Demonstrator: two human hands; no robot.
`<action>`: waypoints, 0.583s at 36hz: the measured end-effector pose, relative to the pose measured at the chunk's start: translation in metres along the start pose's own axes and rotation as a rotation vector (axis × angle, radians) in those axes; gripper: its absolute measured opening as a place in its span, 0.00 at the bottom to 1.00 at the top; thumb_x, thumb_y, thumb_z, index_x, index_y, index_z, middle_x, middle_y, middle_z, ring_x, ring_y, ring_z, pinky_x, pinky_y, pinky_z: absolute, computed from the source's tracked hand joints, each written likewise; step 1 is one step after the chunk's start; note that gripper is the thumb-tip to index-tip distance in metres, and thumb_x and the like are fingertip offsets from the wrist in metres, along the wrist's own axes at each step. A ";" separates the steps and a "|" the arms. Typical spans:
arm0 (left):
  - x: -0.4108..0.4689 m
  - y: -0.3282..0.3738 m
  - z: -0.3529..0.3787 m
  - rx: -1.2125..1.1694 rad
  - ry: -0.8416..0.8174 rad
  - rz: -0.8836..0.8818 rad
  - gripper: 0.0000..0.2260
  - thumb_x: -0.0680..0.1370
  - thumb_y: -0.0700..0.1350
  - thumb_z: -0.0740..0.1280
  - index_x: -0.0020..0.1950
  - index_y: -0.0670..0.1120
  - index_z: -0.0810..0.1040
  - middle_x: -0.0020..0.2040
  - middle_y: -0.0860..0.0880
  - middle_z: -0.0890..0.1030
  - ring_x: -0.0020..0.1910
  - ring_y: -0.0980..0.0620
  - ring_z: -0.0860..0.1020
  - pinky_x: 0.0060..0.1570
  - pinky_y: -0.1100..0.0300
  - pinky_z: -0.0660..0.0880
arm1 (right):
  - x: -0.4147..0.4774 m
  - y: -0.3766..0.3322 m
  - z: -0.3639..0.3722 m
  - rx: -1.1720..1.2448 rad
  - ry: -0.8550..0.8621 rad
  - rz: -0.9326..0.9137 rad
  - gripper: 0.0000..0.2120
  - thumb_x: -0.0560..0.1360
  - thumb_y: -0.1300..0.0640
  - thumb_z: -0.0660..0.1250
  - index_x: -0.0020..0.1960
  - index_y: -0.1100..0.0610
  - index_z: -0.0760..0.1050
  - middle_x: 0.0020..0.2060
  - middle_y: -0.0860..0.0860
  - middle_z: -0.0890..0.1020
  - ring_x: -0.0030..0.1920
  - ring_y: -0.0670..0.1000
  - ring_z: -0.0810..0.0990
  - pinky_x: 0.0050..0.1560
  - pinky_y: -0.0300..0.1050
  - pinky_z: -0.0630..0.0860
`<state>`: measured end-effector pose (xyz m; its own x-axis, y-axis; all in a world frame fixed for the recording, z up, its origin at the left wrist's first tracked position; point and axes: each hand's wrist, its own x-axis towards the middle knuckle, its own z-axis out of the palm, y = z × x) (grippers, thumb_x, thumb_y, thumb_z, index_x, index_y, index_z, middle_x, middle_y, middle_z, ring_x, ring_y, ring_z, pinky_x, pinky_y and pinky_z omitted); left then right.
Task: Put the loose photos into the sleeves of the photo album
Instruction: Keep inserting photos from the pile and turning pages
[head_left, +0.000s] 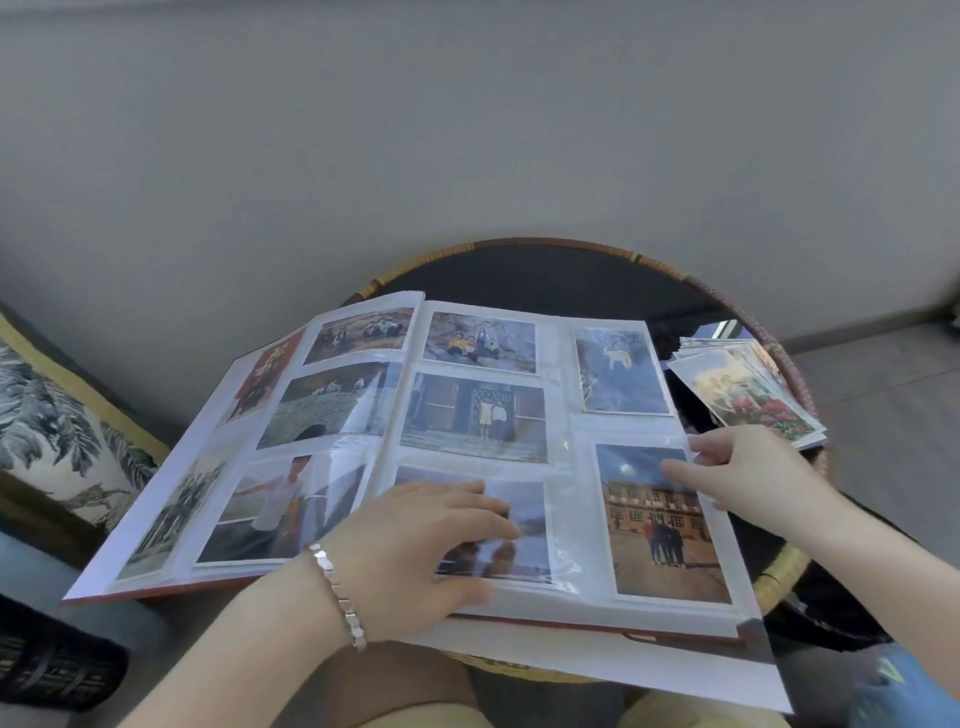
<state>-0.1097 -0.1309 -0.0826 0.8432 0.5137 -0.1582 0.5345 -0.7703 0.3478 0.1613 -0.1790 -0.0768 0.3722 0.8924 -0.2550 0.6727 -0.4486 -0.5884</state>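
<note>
The photo album (566, 421) lies open on a round table, its clear sleeves filled with several photos on both pages. My left hand (431, 545) rests flat on the bottom middle photo of the right page, fingers straight. My right hand (748, 467) sits at the right edge of that page, thumb and fingers pinching the page edge (698, 452) just above the building photo (665, 525). A stack of loose photos (748, 389) lies fanned out on the table to the right of the album, just beyond my right hand.
The round table (545, 270) has a dark top and a woven rattan rim. A patterned cushion (57, 441) sits at the left. A grey wall stands behind the table. My knees show below the album's front edge.
</note>
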 end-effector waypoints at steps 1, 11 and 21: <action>0.000 0.001 0.000 -0.015 0.006 -0.001 0.22 0.77 0.55 0.64 0.70 0.62 0.65 0.72 0.66 0.60 0.72 0.68 0.51 0.68 0.69 0.48 | -0.001 -0.001 0.000 -0.001 0.003 -0.004 0.04 0.72 0.50 0.70 0.45 0.47 0.76 0.37 0.49 0.80 0.40 0.48 0.79 0.45 0.52 0.78; 0.001 0.003 -0.002 -0.084 0.063 0.023 0.19 0.79 0.50 0.63 0.70 0.58 0.67 0.71 0.64 0.64 0.70 0.69 0.52 0.67 0.73 0.48 | 0.008 0.002 -0.015 0.375 -0.015 0.092 0.07 0.72 0.58 0.71 0.48 0.61 0.80 0.40 0.55 0.83 0.39 0.50 0.80 0.37 0.40 0.77; 0.009 0.042 0.003 -0.025 0.515 0.050 0.34 0.68 0.60 0.62 0.71 0.45 0.67 0.42 0.60 0.79 0.40 0.62 0.76 0.29 0.73 0.71 | 0.008 -0.055 -0.046 0.907 -0.149 0.009 0.06 0.74 0.60 0.67 0.47 0.62 0.79 0.37 0.55 0.85 0.37 0.51 0.84 0.46 0.46 0.81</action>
<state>-0.0795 -0.1603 -0.0723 0.7271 0.6007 0.3324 0.4873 -0.7926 0.3665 0.1570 -0.1493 -0.0110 0.2460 0.9143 -0.3219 -0.1132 -0.3027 -0.9463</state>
